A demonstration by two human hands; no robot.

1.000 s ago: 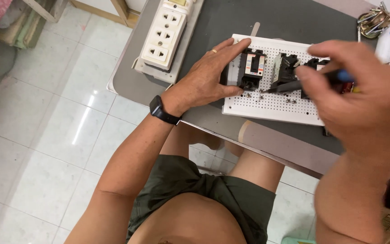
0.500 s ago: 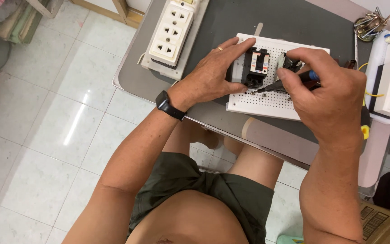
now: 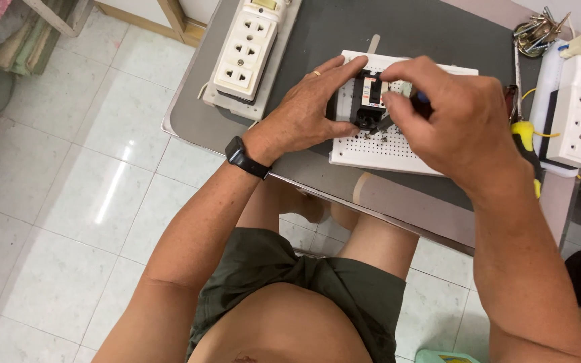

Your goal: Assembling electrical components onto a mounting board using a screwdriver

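Both hands close on the black breaker (image 3: 369, 101) on the white perforated board (image 3: 378, 144), left hand (image 3: 304, 114) gripping its left side, right hand (image 3: 448, 117) apparently pinching a half-hidden tool over it, with power strips at far left (image 3: 247, 47) and right (image 3: 573, 114).

At the centre top of the frame, the small black boxy breaker (image 3: 369, 102) between your hands carries a narrow upright white label with a red band (image 3: 374, 90) on its top face. On your left wrist, just left of centre, sits a black rectangular wristband screen (image 3: 235, 152), dark and showing nothing. No packages or signs show anywhere else in the frame.
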